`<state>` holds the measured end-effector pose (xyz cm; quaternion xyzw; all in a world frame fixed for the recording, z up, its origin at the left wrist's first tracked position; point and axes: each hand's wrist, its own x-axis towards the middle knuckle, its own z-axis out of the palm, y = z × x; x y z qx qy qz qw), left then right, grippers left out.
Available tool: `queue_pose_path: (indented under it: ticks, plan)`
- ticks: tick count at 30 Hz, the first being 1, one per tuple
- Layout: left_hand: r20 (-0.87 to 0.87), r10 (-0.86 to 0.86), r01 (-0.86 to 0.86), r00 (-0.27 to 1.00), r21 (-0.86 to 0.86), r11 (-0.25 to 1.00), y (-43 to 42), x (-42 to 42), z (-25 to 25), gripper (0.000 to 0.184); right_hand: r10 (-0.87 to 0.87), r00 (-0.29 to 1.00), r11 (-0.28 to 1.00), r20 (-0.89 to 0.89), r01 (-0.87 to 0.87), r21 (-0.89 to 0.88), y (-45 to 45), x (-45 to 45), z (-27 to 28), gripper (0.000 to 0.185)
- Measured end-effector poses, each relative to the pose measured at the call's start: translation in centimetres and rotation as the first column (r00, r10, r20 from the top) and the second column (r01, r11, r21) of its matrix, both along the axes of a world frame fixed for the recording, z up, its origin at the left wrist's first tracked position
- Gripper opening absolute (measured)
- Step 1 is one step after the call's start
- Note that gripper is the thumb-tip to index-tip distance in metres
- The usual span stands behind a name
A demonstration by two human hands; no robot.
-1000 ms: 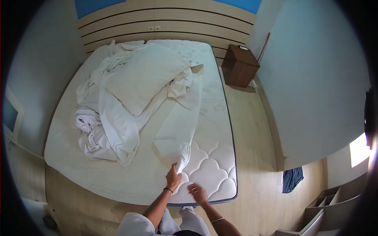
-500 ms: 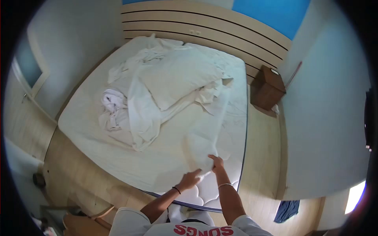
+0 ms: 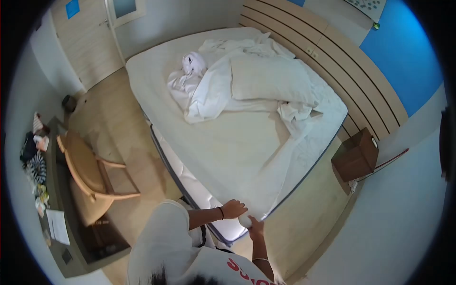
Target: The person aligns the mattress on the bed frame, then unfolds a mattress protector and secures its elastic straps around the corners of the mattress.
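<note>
Find sheet (image 3: pixel 223 154) over mattress (image 3: pixel 184 175), near corner grasped in fingers of right hand (image 3: pixel 256 229), likely to control slack. Cannot tell grip of left hand (image 3: pixel 233 209), curled just beside. Note pillow (image 3: pixel 270 80) well apart, probably weighing down rumpled linen (image 3: pixel 207 97).

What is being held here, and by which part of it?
The white sheet, by its near corner, in the right hand; whether the left hand also holds it cannot be told.
</note>
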<state>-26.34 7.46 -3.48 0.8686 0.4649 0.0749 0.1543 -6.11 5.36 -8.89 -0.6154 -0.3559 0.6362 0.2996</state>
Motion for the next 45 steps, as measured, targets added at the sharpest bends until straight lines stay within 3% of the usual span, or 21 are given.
queue_pose_path:
  ticks: [2, 3, 6, 8, 9, 12, 16, 17, 18, 21, 22, 23, 24, 26, 28, 30, 32, 35, 38, 43, 45]
  plan:
    - [-0.015, 0.026, -0.026, 1.000, 0.005, 1.000, -3.4, 2.4, -0.8, 0.017, 0.003, 0.995, 0.996, -0.097, -0.012, -0.087, -2.2, 0.0, 1.9, 0.038]
    - [0.062, 0.088, -0.088, 0.994, 0.006, 0.996, -5.1, 2.5, -0.9, 0.015, 0.078, 0.996, 0.989, -0.047, -0.084, -0.123, -3.1, 0.2, 3.5, 0.038]
    - [0.153, 0.180, -0.190, 0.972, 0.048, 0.981, -9.3, 2.7, 0.6, 0.020, 0.039, 0.975, 0.990, -0.218, -0.067, -0.123, -5.7, 0.1, 7.8, 0.039]
    - [0.195, 0.191, -0.220, 0.962, 0.143, 0.965, -11.6, 2.5, 2.3, 0.032, 0.072, 0.972, 0.986, -0.225, -0.103, -0.129, -6.4, 0.4, 7.6, 0.039]
    - [0.141, 0.207, -0.211, 0.968, 0.016, 0.977, -12.4, 2.4, 2.8, 0.040, 0.092, 0.971, 0.983, -0.222, -0.124, -0.136, -6.7, 0.6, 7.4, 0.040]
    - [0.182, 0.223, -0.225, 0.958, -0.009, 0.974, -12.9, 2.3, -0.3, 0.038, 0.205, 0.943, 0.949, -0.261, -0.257, -0.185, -5.9, 1.7, 2.6, 0.038]
    - [0.196, 0.218, -0.181, 0.956, -0.191, 0.965, -12.5, 1.5, -2.6, 0.038, 0.174, 0.972, 0.966, -0.160, -0.200, -0.164, -3.9, 1.1, 0.9, 0.025]
    - [0.211, 0.230, -0.186, 0.950, -0.212, 0.960, -12.4, 1.4, -2.6, 0.039, 0.097, 0.981, 0.968, -0.169, -0.132, -0.212, -3.3, 0.7, 1.9, 0.021]
    - [0.220, 0.197, -0.148, 0.955, -0.220, 0.964, -12.5, 1.5, -2.6, 0.039, 0.076, 0.993, 0.977, -0.090, -0.092, -0.190, -2.6, 0.1, 3.6, 0.022]
    - [0.257, 0.351, -0.279, 0.901, -0.275, 0.920, -12.6, 1.2, -0.9, 0.038, -0.109, 0.993, 0.955, 0.042, 0.116, -0.275, 0.4, -0.7, 3.1, 0.031]
    - [0.256, 0.355, -0.278, 0.899, -0.290, 0.916, -12.5, 1.2, -0.4, 0.038, -0.207, 0.977, 0.954, -0.044, 0.191, -0.233, 1.1, -0.4, 3.2, 0.030]
    - [0.280, 0.380, -0.300, 0.881, -0.291, 0.909, -12.5, 1.3, 0.0, 0.038, -0.195, 0.979, 0.950, -0.058, 0.174, -0.259, 2.4, 0.1, 2.3, 0.026]
    - [0.301, 0.411, -0.325, 0.861, -0.298, 0.898, -12.7, 1.6, 0.2, 0.038, -0.083, 0.996, 0.956, -0.027, 0.072, -0.285, 4.2, 1.9, -1.0, 0.023]
    - [0.338, 0.539, -0.435, 0.771, -0.339, 0.834, -12.5, 2.0, 0.4, 0.035, -0.237, 0.961, 0.931, -0.146, 0.182, -0.317, 6.1, 2.4, 1.2, 0.021]
    - [0.365, 0.730, -0.606, 0.577, -0.408, 0.683, -11.9, 2.9, 0.7, 0.028, -0.211, 0.956, 0.936, -0.206, 0.136, -0.325, 8.7, 3.2, 0.5, 0.021]
    - [0.433, 0.796, -0.804, 0.423, -0.227, 0.550, -10.9, 3.7, -2.7, 0.028, -0.177, 0.964, 0.941, -0.196, 0.107, -0.322, 10.2, 3.0, 1.9, 0.022]
    - [0.244, 0.933, -0.820, 0.264, -0.453, 0.350, -8.4, 4.4, 1.1, 0.032, -0.140, 0.932, 0.937, -0.336, 0.015, -0.350, 11.8, 3.6, 1.7, 0.019]
    - [0.370, 0.913, -0.903, 0.172, -0.311, 0.297, -6.4, 5.6, 0.3, 0.035, -0.066, 0.919, 0.918, -0.389, -0.097, -0.385, 13.6, 4.6, 2.0, 0.018]
    - [0.409, 0.912, -0.905, 0.011, -0.384, 0.183, -4.6, 7.4, 3.5, 0.035, -0.007, 0.890, 0.943, -0.456, -0.145, -0.298, 14.4, 5.8, 3.7, 0.021]
    - [0.410, 0.911, -0.933, 0.041, -0.310, 0.182, -4.3, 9.7, 6.0, 0.030, 0.100, 0.919, 0.925, -0.382, -0.226, -0.304, 15.2, 7.4, -3.4, 0.021]
    - [0.510, 0.856, -0.942, 0.084, -0.241, 0.235, -4.7, 10.3, 6.3, 0.025, 0.110, 0.966, 0.983, -0.232, -0.140, -0.117, 15.3, 7.0, -7.2, 0.034]
